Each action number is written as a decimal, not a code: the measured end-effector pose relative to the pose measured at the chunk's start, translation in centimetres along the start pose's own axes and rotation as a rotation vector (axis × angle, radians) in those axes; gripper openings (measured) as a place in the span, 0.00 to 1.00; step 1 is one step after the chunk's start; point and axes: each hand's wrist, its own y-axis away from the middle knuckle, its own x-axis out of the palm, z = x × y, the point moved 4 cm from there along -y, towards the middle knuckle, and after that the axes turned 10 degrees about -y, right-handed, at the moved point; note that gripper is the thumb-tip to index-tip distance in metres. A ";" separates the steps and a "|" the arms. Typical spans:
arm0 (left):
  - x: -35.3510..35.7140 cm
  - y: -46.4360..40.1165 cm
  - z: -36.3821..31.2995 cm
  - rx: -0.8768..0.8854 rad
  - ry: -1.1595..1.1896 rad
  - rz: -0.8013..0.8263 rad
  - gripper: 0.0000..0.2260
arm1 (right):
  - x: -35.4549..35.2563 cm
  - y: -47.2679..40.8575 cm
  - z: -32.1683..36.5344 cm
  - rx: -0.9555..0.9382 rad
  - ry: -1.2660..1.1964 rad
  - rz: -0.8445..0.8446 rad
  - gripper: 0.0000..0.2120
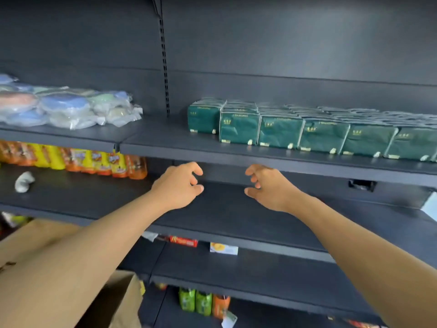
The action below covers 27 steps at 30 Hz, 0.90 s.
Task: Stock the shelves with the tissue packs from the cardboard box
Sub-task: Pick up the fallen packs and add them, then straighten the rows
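Down at your left the cardboard box [35, 245] sits low against the shelving, and your arms stretch out over it, both hands held in front of the middle shelf [224, 216]. Your left hand [179, 185] and right hand [269, 188] face each other a little apart, fingers loosely curled and holding nothing. Up on the top shelf [165, 142], the green tissue packs [279, 131] stand in a row running off to the right, with clear-wrapped pastel sponges [63, 107] well apart to the left.

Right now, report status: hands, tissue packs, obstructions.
Left hand and right hand empty, fingers loosely curled. Green tissue packs rowed on upper shelf. Nothing blocking.
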 end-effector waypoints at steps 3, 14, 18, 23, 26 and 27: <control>4.2 2.8 0.6 -0.039 0.018 0.100 0.13 | 3.4 3.1 -2.1 0.069 -0.011 0.059 0.22; 19.4 11.1 2.1 -0.045 0.062 0.423 0.10 | 15.0 13.8 -9.7 0.376 -0.071 0.232 0.21; 24.9 14.4 3.7 -0.014 0.028 0.532 0.10 | 19.6 17.7 -12.5 0.481 -0.075 0.264 0.20; 31.2 18.7 6.4 0.015 -0.084 0.629 0.11 | 24.5 22.6 -16.6 0.617 -0.073 0.297 0.19; 34.3 20.9 7.5 -0.021 -0.106 0.670 0.10 | 26.9 25.0 -18.8 0.646 -0.072 0.322 0.19; 35.3 21.5 7.8 -0.031 -0.110 0.685 0.10 | 27.6 25.6 -19.6 0.656 -0.072 0.332 0.19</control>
